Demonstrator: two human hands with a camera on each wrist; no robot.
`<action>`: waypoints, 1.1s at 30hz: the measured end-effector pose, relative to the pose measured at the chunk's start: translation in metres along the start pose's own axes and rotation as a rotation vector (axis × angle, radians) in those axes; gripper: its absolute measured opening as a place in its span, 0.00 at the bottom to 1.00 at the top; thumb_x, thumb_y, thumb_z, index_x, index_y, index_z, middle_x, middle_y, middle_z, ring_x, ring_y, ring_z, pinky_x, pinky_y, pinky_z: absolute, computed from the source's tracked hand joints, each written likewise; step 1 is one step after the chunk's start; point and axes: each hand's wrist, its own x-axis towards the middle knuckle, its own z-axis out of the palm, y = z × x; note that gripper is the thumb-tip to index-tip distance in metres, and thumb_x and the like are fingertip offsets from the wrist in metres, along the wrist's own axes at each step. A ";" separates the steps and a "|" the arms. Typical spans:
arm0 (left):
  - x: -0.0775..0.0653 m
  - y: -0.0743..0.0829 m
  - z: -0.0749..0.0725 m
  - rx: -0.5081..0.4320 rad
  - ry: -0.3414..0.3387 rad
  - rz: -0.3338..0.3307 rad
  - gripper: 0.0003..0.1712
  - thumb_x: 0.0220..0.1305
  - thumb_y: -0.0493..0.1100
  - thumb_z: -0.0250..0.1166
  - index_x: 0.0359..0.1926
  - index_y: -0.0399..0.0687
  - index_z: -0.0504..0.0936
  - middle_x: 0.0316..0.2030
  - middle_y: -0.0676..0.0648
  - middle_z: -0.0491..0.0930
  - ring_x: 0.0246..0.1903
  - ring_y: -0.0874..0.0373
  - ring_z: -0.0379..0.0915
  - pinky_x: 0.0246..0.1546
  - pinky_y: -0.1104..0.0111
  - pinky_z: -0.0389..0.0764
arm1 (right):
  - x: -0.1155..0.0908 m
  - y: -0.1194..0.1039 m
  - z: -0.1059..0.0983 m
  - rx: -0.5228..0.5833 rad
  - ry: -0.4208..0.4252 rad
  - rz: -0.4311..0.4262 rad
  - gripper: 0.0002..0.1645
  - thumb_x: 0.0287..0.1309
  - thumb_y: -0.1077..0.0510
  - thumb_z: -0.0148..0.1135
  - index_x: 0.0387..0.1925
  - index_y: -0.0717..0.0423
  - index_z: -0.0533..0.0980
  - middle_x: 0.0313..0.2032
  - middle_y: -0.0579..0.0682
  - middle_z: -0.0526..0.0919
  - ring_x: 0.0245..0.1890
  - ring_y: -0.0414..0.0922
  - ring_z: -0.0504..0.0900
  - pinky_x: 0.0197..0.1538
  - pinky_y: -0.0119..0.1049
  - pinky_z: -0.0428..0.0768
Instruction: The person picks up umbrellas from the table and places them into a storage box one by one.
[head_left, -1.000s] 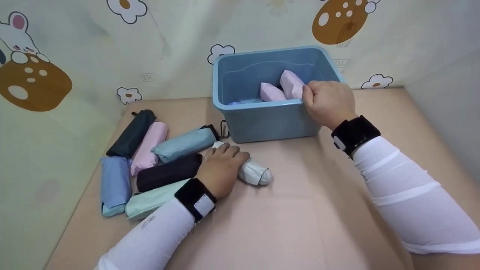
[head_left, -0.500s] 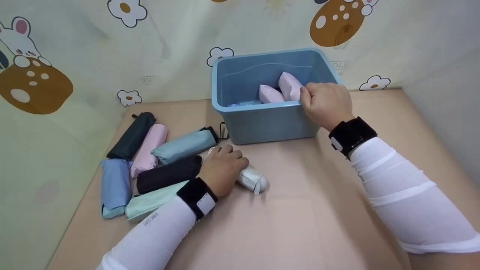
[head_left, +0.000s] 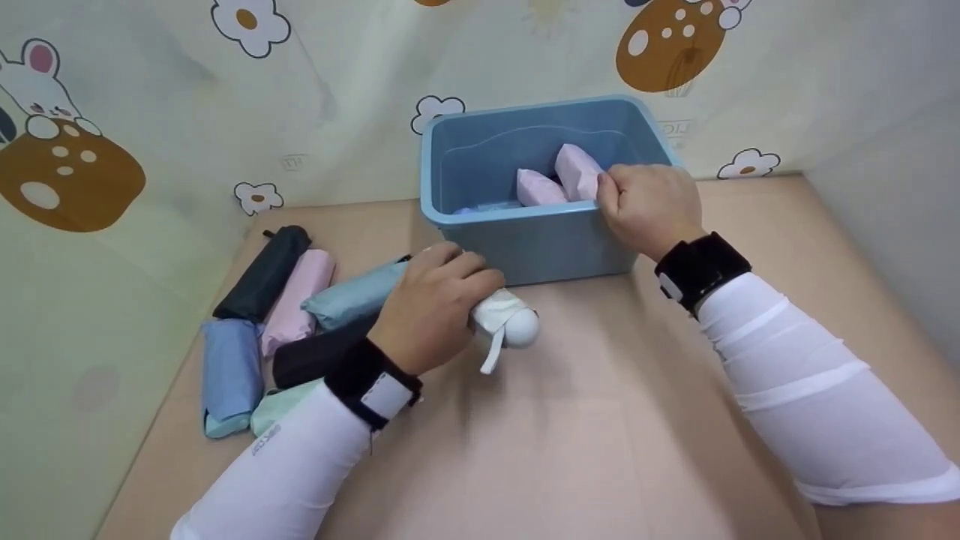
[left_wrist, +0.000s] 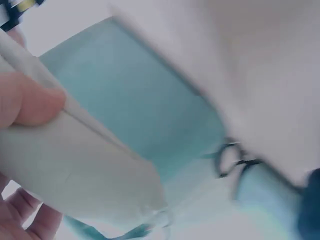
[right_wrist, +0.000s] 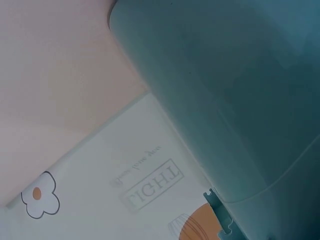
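My left hand grips a white folding umbrella with a rounded end and a dangling strap, raised over the table in front of the bin. In the left wrist view, the thumb lies along the pale umbrella, with other fingers below it. My right hand holds the near rim of the blue plastic bin at its right corner, the thumb over the edge. Two pink bundles and a bluish thing lie inside. In the right wrist view, the bin's side fills the right part; the hand is out of sight.
Left of the bin lie several folded umbrellas: dark green, pink, blue, teal, black and mint, some partly behind my left arm. A patterned cloth wall stands behind the table.
My left hand has lifted the white umbrella off the table toward the bin, its strap now hanging down. My right hand stays on the bin's rim.
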 end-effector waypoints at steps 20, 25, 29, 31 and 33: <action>0.035 0.007 -0.077 -0.265 0.207 0.069 0.15 0.61 0.37 0.73 0.50 0.47 0.85 0.46 0.49 0.87 0.49 0.49 0.79 0.55 0.57 0.77 | 0.000 0.001 0.002 -0.009 0.034 -0.028 0.32 0.77 0.47 0.41 0.15 0.55 0.68 0.14 0.52 0.65 0.17 0.53 0.67 0.23 0.42 0.57; 0.051 0.004 -0.085 -0.204 0.296 0.098 0.13 0.66 0.34 0.66 0.50 0.49 0.87 0.49 0.48 0.88 0.51 0.48 0.79 0.60 0.57 0.76 | 0.001 0.001 0.000 -0.014 0.032 -0.026 0.32 0.77 0.47 0.42 0.15 0.55 0.68 0.14 0.52 0.65 0.17 0.53 0.67 0.23 0.42 0.57; 0.066 -0.008 -0.069 -0.173 0.251 0.060 0.15 0.68 0.31 0.64 0.51 0.50 0.87 0.54 0.48 0.87 0.58 0.48 0.78 0.67 0.57 0.75 | 0.001 0.001 0.001 -0.013 0.033 -0.020 0.32 0.77 0.47 0.41 0.15 0.55 0.69 0.14 0.52 0.65 0.17 0.53 0.67 0.23 0.41 0.58; 0.072 -0.017 -0.054 -0.179 0.196 0.013 0.16 0.68 0.29 0.64 0.52 0.49 0.87 0.56 0.48 0.86 0.61 0.47 0.77 0.70 0.57 0.74 | 0.000 0.001 0.001 -0.009 0.033 -0.023 0.32 0.77 0.47 0.41 0.15 0.56 0.69 0.14 0.52 0.65 0.17 0.53 0.68 0.23 0.41 0.58; 0.076 -0.027 -0.039 -0.193 0.135 -0.039 0.17 0.68 0.28 0.65 0.53 0.48 0.87 0.57 0.48 0.86 0.62 0.47 0.77 0.70 0.57 0.74 | 0.000 0.001 0.002 -0.007 0.042 -0.031 0.32 0.76 0.48 0.41 0.15 0.56 0.68 0.14 0.52 0.66 0.17 0.53 0.69 0.23 0.41 0.58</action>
